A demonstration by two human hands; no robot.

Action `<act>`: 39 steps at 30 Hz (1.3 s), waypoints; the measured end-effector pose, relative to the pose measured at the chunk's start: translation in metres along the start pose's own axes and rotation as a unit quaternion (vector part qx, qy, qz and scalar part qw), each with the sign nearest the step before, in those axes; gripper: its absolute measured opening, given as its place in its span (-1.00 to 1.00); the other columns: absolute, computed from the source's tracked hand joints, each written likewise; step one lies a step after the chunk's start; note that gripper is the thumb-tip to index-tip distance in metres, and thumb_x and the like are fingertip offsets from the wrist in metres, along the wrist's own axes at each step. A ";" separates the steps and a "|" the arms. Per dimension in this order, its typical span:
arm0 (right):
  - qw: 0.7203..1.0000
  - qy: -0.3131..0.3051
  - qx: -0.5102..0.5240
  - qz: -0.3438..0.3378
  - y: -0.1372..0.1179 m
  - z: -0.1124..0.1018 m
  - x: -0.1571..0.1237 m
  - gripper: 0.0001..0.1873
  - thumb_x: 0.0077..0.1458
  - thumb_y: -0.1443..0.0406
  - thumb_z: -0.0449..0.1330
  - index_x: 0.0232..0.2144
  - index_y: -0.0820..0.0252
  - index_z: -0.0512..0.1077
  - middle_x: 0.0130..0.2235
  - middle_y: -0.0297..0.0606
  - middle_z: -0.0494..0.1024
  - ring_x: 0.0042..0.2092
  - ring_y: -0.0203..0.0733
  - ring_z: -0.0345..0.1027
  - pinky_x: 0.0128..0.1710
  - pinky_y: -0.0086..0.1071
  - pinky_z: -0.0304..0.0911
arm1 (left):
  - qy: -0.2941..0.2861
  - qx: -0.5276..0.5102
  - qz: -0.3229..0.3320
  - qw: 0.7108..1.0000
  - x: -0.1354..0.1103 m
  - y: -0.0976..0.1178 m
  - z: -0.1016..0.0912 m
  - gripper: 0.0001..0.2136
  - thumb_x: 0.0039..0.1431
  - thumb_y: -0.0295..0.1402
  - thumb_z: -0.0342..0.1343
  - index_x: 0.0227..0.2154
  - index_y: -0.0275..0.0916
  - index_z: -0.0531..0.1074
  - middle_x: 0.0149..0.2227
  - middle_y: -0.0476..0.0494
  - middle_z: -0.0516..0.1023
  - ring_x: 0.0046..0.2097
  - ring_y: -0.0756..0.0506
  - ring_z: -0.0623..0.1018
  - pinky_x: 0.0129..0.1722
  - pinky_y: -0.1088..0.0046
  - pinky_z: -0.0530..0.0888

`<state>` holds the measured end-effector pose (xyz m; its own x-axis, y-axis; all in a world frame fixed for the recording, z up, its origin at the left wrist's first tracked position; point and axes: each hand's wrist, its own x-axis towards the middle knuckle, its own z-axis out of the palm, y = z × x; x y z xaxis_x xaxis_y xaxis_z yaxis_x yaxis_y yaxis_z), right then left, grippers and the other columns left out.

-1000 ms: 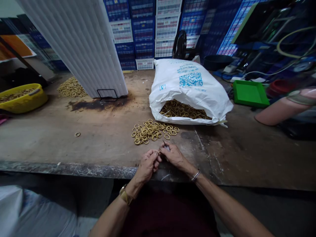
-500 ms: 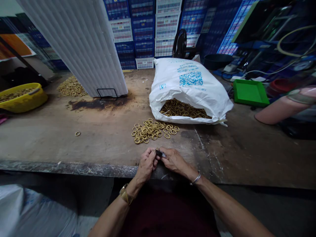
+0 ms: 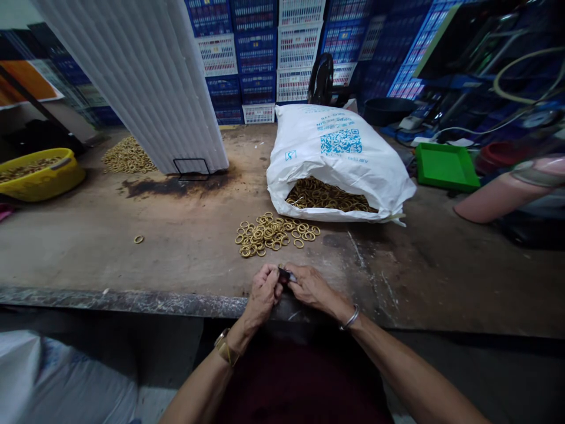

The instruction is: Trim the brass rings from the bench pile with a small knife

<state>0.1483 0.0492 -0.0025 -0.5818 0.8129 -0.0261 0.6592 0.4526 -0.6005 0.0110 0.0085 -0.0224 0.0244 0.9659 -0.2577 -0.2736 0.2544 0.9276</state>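
Observation:
Near the table's front edge my two hands meet, fingertips almost touching. My left hand [image 3: 263, 290] is closed in a pinch on what looks like a brass-coloured ring, mostly hidden by the fingers. My right hand [image 3: 312, 287] grips a small dark tool [image 3: 286, 275] with a grey end, its tip against the left fingertips; its exact kind is too small to tell. Just beyond the hands lies a loose pile of brass-coloured rings [image 3: 265, 234]. Behind it a white sack [image 3: 339, 159] lies on its side, its mouth open towards me, with many more rings [image 3: 329, 196] inside.
One single ring [image 3: 139, 239] lies at the left. Farther back are a yellow basin [image 3: 48, 181], a ring heap [image 3: 128, 156] and a tall white corrugated panel [image 3: 176, 106]. At the right stand a green tray [image 3: 448, 168] and a pink bottle [image 3: 498, 191]. Stacked crates [image 3: 256, 53] line the back.
The dark tool has tilted slightly between the fingers. Both hands stay in nearly the same place, and the rings and sack have not moved.

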 end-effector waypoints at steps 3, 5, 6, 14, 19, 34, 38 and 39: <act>1.000 -0.003 0.000 0.001 -0.001 -0.001 0.000 -0.82 -0.04 0.41 -0.02 -0.41 0.19 0.37 -0.54 -0.32 0.40 -0.53 -0.33 0.13 -0.51 -0.48 -0.06 | -0.003 -0.006 -0.001 1.000 0.001 -0.003 -0.002 -0.65 0.05 0.00 0.01 -0.43 -0.23 0.27 -0.71 0.15 0.21 -0.72 0.14 0.11 -0.73 0.63 0.06; 1.000 -0.009 0.003 0.008 -0.002 -0.001 0.001 -0.82 -0.03 0.41 -0.03 -0.42 0.19 0.37 -0.53 -0.31 0.41 -0.53 -0.32 0.15 -0.51 -0.48 -0.04 | -0.005 -0.018 -0.005 1.000 0.002 -0.004 -0.002 -0.65 0.03 -0.01 0.03 -0.42 -0.24 0.27 -0.68 0.14 0.24 -0.71 0.14 0.10 -0.73 0.63 0.05; 1.000 -0.015 0.003 0.012 -0.002 -0.001 0.002 -0.81 -0.02 0.40 -0.03 -0.42 0.19 0.38 -0.53 -0.31 0.43 -0.52 -0.32 0.17 -0.50 -0.48 -0.03 | -0.006 -0.026 -0.008 1.000 0.002 -0.004 -0.002 -0.65 0.02 -0.01 0.04 -0.43 -0.24 0.27 -0.67 0.13 0.25 -0.71 0.15 0.10 -0.73 0.63 0.04; 0.985 0.029 -0.128 0.112 0.018 -0.005 0.016 -0.74 0.05 0.35 -0.06 -0.27 0.21 0.39 -0.41 -0.19 0.51 -0.42 -0.24 0.30 -0.46 -0.43 -0.02 | -0.040 -0.151 -0.047 0.987 -0.016 0.027 0.009 -0.67 -0.01 -0.06 0.11 -0.49 -0.25 0.23 -0.54 0.05 0.36 -0.69 0.16 0.14 -0.74 0.65 0.04; 0.959 0.122 -0.174 0.186 0.038 -0.014 0.028 -0.74 0.11 0.28 -0.07 -0.21 0.20 0.34 -0.37 -0.16 0.51 -0.40 -0.19 0.34 -0.46 -0.41 -0.03 | -0.034 -0.205 -0.069 0.976 -0.012 0.024 0.004 -0.69 -0.02 -0.13 0.13 -0.54 -0.28 0.22 -0.48 -0.02 0.40 -0.66 0.16 0.18 -0.73 0.64 0.07; 0.948 0.104 -0.184 0.240 0.038 -0.020 0.044 -0.72 0.11 0.19 0.00 -0.15 0.15 0.31 -0.27 -0.14 0.54 -0.26 -0.09 0.42 -0.43 -0.40 0.03 | -0.064 -0.291 -0.143 0.944 -0.009 0.020 -0.004 -0.72 -0.16 -0.33 0.25 -0.37 -0.26 0.32 -0.49 -0.02 0.38 -0.51 0.07 0.39 -0.65 0.64 0.18; 0.950 0.106 -0.188 0.227 0.038 -0.020 0.047 -0.72 0.13 0.18 -0.02 -0.15 0.13 0.31 -0.28 -0.14 0.54 -0.27 -0.07 0.42 -0.43 -0.39 0.03 | -0.041 -0.307 -0.150 0.939 -0.009 0.016 -0.004 -0.75 -0.17 -0.31 0.27 -0.51 -0.30 0.32 -0.46 -0.08 0.42 -0.47 0.04 0.43 -0.65 0.65 0.22; 0.950 0.106 -0.186 0.226 0.038 -0.020 0.049 -0.72 0.12 0.17 -0.02 -0.16 0.13 0.32 -0.28 -0.14 0.54 -0.27 -0.07 0.41 -0.43 -0.39 0.02 | -0.038 -0.304 -0.148 0.940 -0.009 0.016 -0.005 -0.75 -0.17 -0.34 0.28 -0.52 -0.30 0.31 -0.46 -0.09 0.43 -0.46 0.03 0.44 -0.65 0.65 0.23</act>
<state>0.1546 0.1134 -0.0110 -0.1167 0.9927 -0.0292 0.9649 0.1063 -0.2402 0.0020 0.0041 -0.0069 0.2485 0.8640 -0.4379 -0.7430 0.4601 0.4861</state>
